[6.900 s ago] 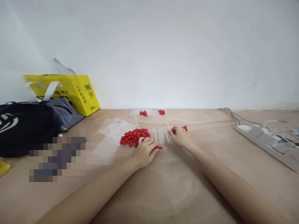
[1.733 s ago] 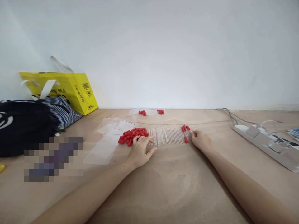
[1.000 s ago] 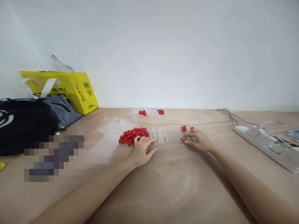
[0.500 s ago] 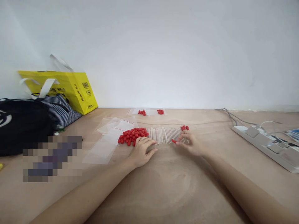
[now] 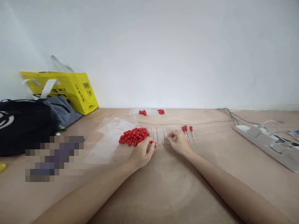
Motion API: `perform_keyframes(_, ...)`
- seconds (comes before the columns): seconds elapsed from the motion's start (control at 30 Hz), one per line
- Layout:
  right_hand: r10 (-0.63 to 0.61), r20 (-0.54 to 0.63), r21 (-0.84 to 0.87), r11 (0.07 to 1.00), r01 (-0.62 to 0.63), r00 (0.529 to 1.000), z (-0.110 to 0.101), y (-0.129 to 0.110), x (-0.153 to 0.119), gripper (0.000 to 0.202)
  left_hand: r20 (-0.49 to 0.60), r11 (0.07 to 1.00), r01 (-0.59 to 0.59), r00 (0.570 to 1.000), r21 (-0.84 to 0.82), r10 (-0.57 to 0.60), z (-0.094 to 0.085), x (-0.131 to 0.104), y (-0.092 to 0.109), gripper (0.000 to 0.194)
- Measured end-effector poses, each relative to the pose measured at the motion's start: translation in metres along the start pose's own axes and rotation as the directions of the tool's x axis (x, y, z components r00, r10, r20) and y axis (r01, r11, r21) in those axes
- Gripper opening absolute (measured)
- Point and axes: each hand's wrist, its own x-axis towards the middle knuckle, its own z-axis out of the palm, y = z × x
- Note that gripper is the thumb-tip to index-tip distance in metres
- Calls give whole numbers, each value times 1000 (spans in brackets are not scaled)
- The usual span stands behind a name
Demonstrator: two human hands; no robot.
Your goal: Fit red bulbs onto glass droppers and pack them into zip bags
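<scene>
My left hand pinches a small red rubber bulb just right of the pile of red bulbs. My right hand is over the row of thin clear tubes, its thumb and forefinger brought together; what lies between them is too small to make out. Beyond my right hand, three tubes with red bulbs on their upper ends lie at the right end of the row.
Clear plastic bags lie left of the pile. Another bag with red bulbs is by the wall. A yellow bag, striped bag and black bag stand left. A white power strip with cables lies right.
My right hand has moved left along the tubes and no longer shows the red bulb it held. My left hand has closed on a red bulb. Three capped tubes now show at the right end.
</scene>
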Motion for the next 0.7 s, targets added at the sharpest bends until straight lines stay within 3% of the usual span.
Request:
perform_keyframes(0.23, 324, 71, -227, 926, -301, 943, 4, -8, 39, 31, -24, 997, -57, 998, 47, 58, 2, 0, -8, 11)
perform_keyframes(0.47, 432, 203, -339, 873, -351, 879, 10, -12, 51, 26, 25, 992, -108, 994, 64, 106, 2, -1, -11, 16)
perform_keyframes(0.7, 437, 213, -372, 863, -341, 874, 12, -13, 54, 27, 66, 967, -131, 991, 220, 119, 4, -2, -13, 15)
